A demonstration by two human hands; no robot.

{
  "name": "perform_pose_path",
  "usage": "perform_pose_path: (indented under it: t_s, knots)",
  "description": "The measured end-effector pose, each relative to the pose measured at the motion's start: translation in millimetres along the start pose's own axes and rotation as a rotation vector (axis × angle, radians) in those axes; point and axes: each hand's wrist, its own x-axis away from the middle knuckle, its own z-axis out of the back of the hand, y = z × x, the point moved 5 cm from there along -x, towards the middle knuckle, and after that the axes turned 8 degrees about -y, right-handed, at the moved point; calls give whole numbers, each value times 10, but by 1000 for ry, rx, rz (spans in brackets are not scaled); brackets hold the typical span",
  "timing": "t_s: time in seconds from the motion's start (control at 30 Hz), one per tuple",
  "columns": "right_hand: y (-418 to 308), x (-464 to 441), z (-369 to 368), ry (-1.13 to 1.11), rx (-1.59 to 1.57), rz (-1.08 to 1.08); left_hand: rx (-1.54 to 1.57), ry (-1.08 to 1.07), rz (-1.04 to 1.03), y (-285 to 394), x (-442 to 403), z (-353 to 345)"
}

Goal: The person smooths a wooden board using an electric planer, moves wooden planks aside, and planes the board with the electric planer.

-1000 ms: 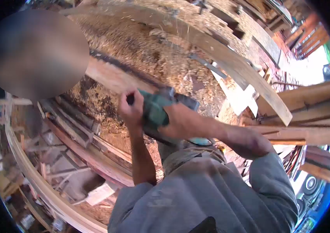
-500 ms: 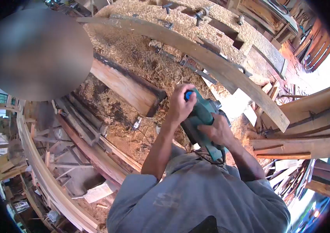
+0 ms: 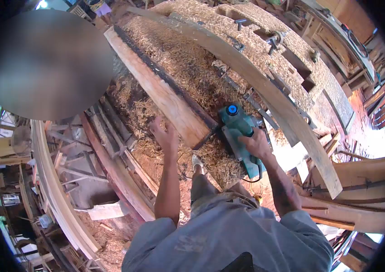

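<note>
My right hand [image 3: 257,143] is wrapped round the rear handle of a green power planer [image 3: 238,131] with a blue-topped front knob. The planer rests on shavings just right of the near end of a thick wooden plank [image 3: 165,97] with dark bark along one edge. Beside that plank's left edge hovers my left hand [image 3: 164,135], empty, with its fingers apart and slightly blurred. A cord curves from the planer's rear.
A long thin curved board [image 3: 247,68] runs beyond the planer. Slotted workbench [image 3: 292,43] under shavings at the top right. Long boards [image 3: 58,181] and stacked slabs lie at left. A large blurred oval hides the upper left.
The planer went from the plank's surface to the right and was set down on the shavings. My left hand let go of its front knob and moved left to the plank.
</note>
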Motion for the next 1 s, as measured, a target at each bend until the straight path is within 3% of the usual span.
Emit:
perform_pose_path:
  t_s: [0.07, 0.17, 0.23, 0.27, 0.3, 0.37, 0.4, 0.47, 0.5, 0.57, 0.6, 0.63, 0.7, 0.77, 0.83, 0.9, 0.93, 0.97, 1.0]
  knots:
    - [66, -64, 40, 28, -11, -17, 52, 31, -12, 93, 44, -99]
    - [143, -57, 64, -17, 45, 159, 101, 19, 87, 142, 203, -284]
    - [112, -78, 88, -73, 96, -25, 146, 101, 239, -4, 355, -435]
    - [54, -14, 157, -105, 270, -108, 181, 60, 451, -342, 482, -593]
    - [0, 108, 258, -112, 284, -79, 187, 93, 450, -288, 536, -499]
    - [-89, 488, 645, 237, 476, 271, 797, -128, 823, -268, 825, -564]
    - [64, 619, 825, 307, 550, 232, 822, -128, 701, -516, 953, -605]
    - [312, 881, 1222, 465, 807, 151, 796, -159, 640, -1020, 1354, -583]
    - [378, 1014, 1401, 546, 991, 108, 696, -149, 717, -1170, 1636, -522]
    - [623, 1138, 1637, 530, 1144, -9, 442, -98, 826, -1816, 2420, -492]
    - [870, 1122, 1725, 419, 1156, -93, 307, -274, 994, -2380, 2808, -568]
    - [1136, 1077, 1800, 313, 1162, -180, 323, -253, 1004, -2307, 3063, -575]
    - [1552, 937, 1926, 337, 1069, -122, 71, -2, 766, -1813, 3361, -418]
    - [1528, 1006, 2005, 347, 980, -75, -188, 230, 531, -907, 3632, -242]
    - [1020, 1256, 1949, 111, 651, -111, 131, 65, 315, 269, 3219, -173]
    - [613, 1660, 1912, 46, 595, -55, 496, -180, 200, 1252, 2722, -261]
    - [546, 1883, 1886, -12, 511, -52, 647, -161, 105, 1443, 2522, -521]
    - [635, 2141, 1832, -119, 104, -231, 801, -146, 2, 1613, 2308, -759]
    - [746, 2363, 1728, -185, -157, -302, 956, -156, 89, 1760, 2070, -947]
